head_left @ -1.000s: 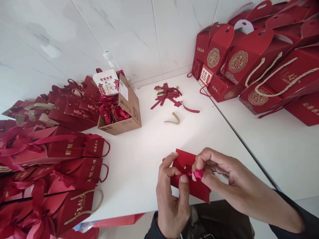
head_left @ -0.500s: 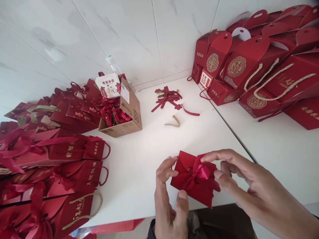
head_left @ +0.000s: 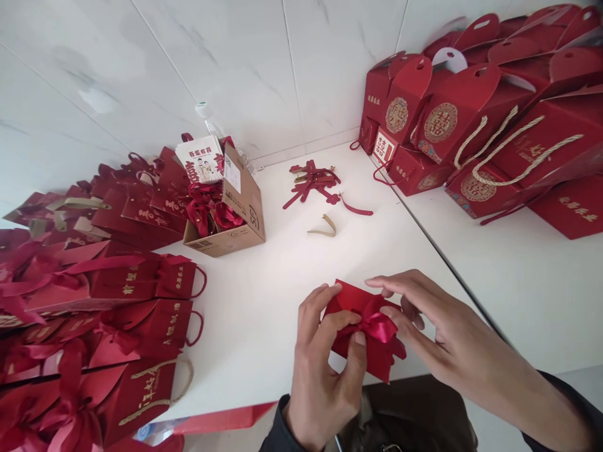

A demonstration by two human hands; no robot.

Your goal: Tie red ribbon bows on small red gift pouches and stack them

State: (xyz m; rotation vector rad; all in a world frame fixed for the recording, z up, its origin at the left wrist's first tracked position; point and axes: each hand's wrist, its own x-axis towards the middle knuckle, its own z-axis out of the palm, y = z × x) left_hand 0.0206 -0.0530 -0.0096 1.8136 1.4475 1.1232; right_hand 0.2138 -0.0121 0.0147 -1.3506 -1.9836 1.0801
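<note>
Near the front edge of the table sits a small red gift box [head_left: 343,294] with a glossy ribbon bow [head_left: 380,328] tied across its top. My left hand [head_left: 325,351] pinches the bow's left side between thumb and index finger, while its other fingertips rest along the box's left side. At the bow's right, my right hand [head_left: 424,320] has its thumb against the ribbon. Its index finger stretches out above the box, apart from the thumb, and the other fingers curl behind. The hands cover parts of the box and the bow's left loop.
Finished-looking red boxes with bows [head_left: 127,326] crowd the left. A cardboard carton [head_left: 245,220] holds ribbons and printed cards [head_left: 200,160]. Red straps [head_left: 313,182] and a beige strap [head_left: 325,227] lie mid-table. More red boxes [head_left: 438,122] are stacked right, beyond a table seam [head_left: 438,248].
My left thumb and index finger have closed on the bow's left side. The right thumb has moved onto the ribbon, and its index finger has lifted off the bow. The box has shifted slightly.
</note>
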